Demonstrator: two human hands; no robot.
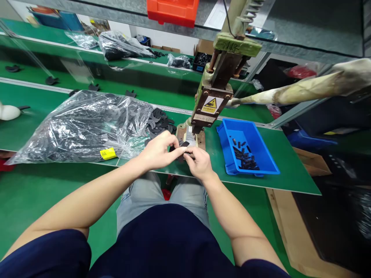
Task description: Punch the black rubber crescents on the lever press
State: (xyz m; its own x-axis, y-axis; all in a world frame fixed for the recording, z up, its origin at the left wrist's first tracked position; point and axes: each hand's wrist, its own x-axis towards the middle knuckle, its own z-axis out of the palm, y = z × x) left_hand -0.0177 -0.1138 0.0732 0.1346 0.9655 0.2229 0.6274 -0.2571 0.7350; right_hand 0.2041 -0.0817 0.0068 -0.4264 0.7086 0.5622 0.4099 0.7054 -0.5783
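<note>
My left hand (162, 151) and my right hand (199, 163) meet in front of the base of a hand press (213, 90). Between the fingertips of both hands is a small black plastic part (184, 144), mostly covered by the fingers. Both hands are closed in a pinch on it. Just behind them stands the press's metal fixture (190, 136), under the ram. Left of the press, curved black parts (158, 123) spill out of a large clear plastic bag (84, 127). To the right, a blue bin (249, 131) contains several small black pieces (245, 158).
The press lever (290, 90) sticks out to the right above the bin. A yellow label (108, 153) lies on the bag near the table's front edge. Behind is a green conveyor belt (116, 81) with scattered black parts. An orange bin (173, 11) sits on the shelf overhead.
</note>
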